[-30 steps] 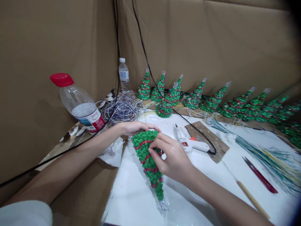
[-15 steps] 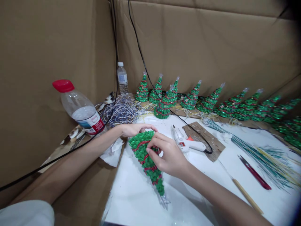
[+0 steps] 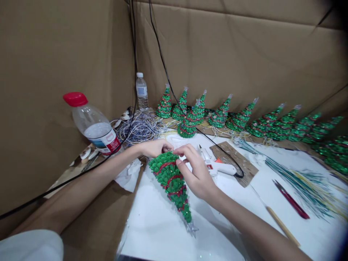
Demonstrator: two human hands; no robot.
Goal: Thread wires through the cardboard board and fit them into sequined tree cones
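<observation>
A green beaded Christmas tree with red garland is held tilted, its base up and its clear star pointing down over the white table. My left hand is closed at the base's far edge, its fingers partly hidden behind the tree. At the base's right edge, my right hand has its bent thumb and fingers against the tree near the rim. Just beyond that hand lies a white glue gun.
Finished trees line the back. A red-capped bottle and tangled wires are at left. Cardboard, red snips, a wooden-handled tool and green wires lie right. Black cables cross the area.
My right hand has moved up from the garland to the base rim. My left fingers have drawn in at the far edge, and the tree has turned slightly.
</observation>
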